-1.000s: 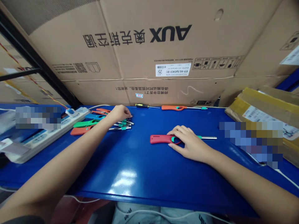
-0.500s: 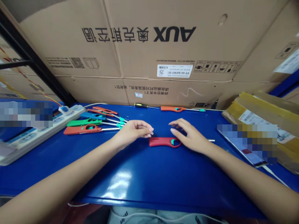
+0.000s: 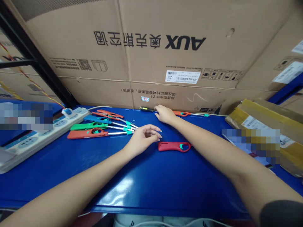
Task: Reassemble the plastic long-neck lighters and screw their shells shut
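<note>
My right hand reaches to the back of the blue table, at a black and yellow screwdriver. Its fingers are apart over the screwdriver's shaft, which they hide; whether they touch it I cannot tell. My left hand hovers over the middle with loosely curled, parted fingers and nothing in them. Just right of it lies a red lighter handle with a green trigger; my right forearm hides its far end. An orange long-necked lighter lies behind my right wrist.
Several long-necked lighters lie fanned out at left, among them a green one and an orange one. Beside them is a white power strip. A taped carton and a phone stand at right. A large cardboard box walls the back.
My right hand has moved from the red lighter handle back and left to the screwdriver. My left hand stays near the middle, its fingers a little more parted. The view has shifted slightly.
</note>
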### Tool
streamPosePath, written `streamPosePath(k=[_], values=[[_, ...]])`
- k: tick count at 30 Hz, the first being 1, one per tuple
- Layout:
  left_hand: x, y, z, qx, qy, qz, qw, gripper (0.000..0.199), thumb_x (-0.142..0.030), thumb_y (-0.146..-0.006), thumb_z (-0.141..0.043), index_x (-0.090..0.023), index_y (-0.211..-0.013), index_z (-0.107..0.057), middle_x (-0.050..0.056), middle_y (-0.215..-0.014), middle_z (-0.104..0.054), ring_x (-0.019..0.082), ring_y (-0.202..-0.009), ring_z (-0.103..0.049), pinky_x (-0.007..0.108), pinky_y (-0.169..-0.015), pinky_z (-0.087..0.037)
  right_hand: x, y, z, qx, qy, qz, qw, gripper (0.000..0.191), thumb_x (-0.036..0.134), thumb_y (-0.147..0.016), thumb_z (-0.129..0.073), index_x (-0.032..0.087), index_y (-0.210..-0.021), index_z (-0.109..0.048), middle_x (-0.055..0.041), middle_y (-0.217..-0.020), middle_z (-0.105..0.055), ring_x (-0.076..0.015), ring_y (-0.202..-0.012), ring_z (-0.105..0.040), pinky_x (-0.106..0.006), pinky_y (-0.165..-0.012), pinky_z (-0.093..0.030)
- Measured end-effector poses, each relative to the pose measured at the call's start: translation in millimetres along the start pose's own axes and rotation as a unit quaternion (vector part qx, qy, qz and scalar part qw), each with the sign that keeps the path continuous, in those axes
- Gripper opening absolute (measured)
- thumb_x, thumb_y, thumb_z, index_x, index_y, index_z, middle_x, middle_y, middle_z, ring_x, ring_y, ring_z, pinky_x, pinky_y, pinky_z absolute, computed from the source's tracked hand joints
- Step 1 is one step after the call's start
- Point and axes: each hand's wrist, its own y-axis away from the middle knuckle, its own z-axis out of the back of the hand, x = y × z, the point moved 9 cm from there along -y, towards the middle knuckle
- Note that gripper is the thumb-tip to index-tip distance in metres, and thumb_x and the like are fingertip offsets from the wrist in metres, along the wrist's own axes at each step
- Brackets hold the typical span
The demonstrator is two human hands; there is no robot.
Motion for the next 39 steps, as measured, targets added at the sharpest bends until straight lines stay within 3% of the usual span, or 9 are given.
streamPosePath(k=[9,12,15,16,20,24,27,31,39], values=[[-2.6,6.0,-8.3,0.017,-0.037,-0.025,0.999,0.018,-0.019,-0.074,-0.075,-0.015,-0.091,-0.068,0.003,-0.078,-0.075,0.014,-0.072,-0.071,0.027,-0.074,-0.056,-0.2,21.3,-2.1,0.052,-0.096,-0.046,0.993,0.035,0.036,-0.097,-0.062,0.017,-0.126,-0.06,-0.0102,-0.126,-0.063,-0.0226,-0.107,-0.065,-0.044,-0.09,-0.057],[-0.6,7.3,-11.3,0.019,-0.045,-0.024,0.999,0.019,-0.022,-0.076,-0.076,-0.015,-0.092,-0.069,0.003,-0.076,-0.074,0.013,-0.069,-0.07,0.025,-0.071,-0.055,-0.2,50.7,15.9,0.037,-0.185,-0.063,0.98,0.014,0.02,-0.098,-0.054,0.014,-0.11,-0.058,-0.0076,-0.094,-0.069,-0.0165,-0.08,-0.068,-0.035,-0.075,-0.06],[-1.5,7.6,-11.5,0.015,-0.048,-0.026,0.998,0.021,-0.025,-0.076,-0.078,-0.015,-0.093,-0.069,0.003,-0.079,-0.074,0.013,-0.07,-0.069,0.025,-0.07,-0.055,2.9,89.8,40.1,0.019,-0.28,-0.071,0.957,0.024,0.019,-0.099,-0.047,0.023,-0.121,-0.038,0.0043,-0.083,-0.063,-0.0094,-0.053,-0.061,-0.027,-0.054,-0.06],[-2.4,7.7,-11.4,0.012,-0.047,-0.026,0.998,0.022,-0.025,-0.076,-0.078,-0.015,-0.094,-0.069,0.003,-0.08,-0.074,0.013,-0.072,-0.07,0.025,-0.071,-0.056,4.0,103.5,48.2,0.011,-0.322,-0.073,0.944,0.025,0.026,-0.101,-0.047,0.026,-0.121,-0.034,0.0074,-0.078,-0.06,-0.0089,-0.049,-0.059,-0.026,-0.051,-0.059],[-6.3,11.2,-15.9,0.013,-0.039,-0.028,0.999,0.026,-0.027,-0.078,-0.077,-0.015,-0.099,-0.067,0.004,-0.087,-0.075,0.015,-0.077,-0.072,0.026,-0.076,-0.058,6.3,148.6,62.7,-0.004,-0.608,-0.085,0.79,0.037,0.062,-0.097,-0.044,0.031,-0.118,-0.041,0.0091,-0.063,-0.058,-0.0107,-0.036,-0.053,-0.023,-0.034,-0.05],[-9.6,18.8,-27.2,0.02,-0.052,-0.036,0.998,0.025,-0.029,-0.079,-0.078,-0.017,-0.098,-0.068,0.005,-0.088,-0.075,0.016,-0.081,-0.073,0.027,-0.078,-0.059,-12.3,168.8,70.3,-0.122,-0.664,-0.072,0.734,0.033,0.057,-0.093,-0.058,0.024,-0.097,-0.053,0.0051,-0.075,-0.063,-0.005,-0.037,-0.05,-0.019,-0.034,-0.046],[-16.1,24.4,-34.9,0.024,-0.1,-0.071,0.992,0.023,-0.028,-0.08,-0.078,-0.017,-0.098,-0.07,0.004,-0.086,-0.076,0.016,-0.078,-0.073,0.026,-0.077,-0.06,-26.9,175.0,66.2,-0.185,-0.659,-0.074,0.725,0.029,0.046,-0.088,-0.07,0.02,-0.094,-0.058,0.0027,-0.081,-0.064,-0.0031,-0.04,-0.05,-0.019,-0.037,-0.048],[-26.8,32.5,-43.2,0.044,-0.186,-0.13,0.973,0.018,-0.025,-0.083,-0.075,-0.019,-0.099,-0.07,0.002,-0.084,-0.076,0.014,-0.074,-0.073,0.024,-0.073,-0.061,-29.8,176.5,53.9,-0.164,-0.666,-0.095,0.721,0.041,0.042,-0.084,-0.075,0.029,-0.106,-0.044,0.0079,-0.075,-0.066,-0.0076,-0.039,-0.055,-0.022,-0.038,-0.051],[-51.6,55.1,-52.9,0.054,-0.299,-0.245,0.921,0.022,-0.01,-0.087,-0.066,-0.024,-0.104,-0.072,-0.002,-0.098,-0.078,0.011,-0.08,-0.073,0.02,-0.081,-0.06,-19.9,183.5,67.9,-0.19,-0.682,-0.069,0.703,0.03,0.057,-0.097,-0.051,0.028,-0.093,-0.046,0.0036,-0.076,-0.067,-0.013,-0.046,-0.062,-0.028,-0.042,-0.052]])
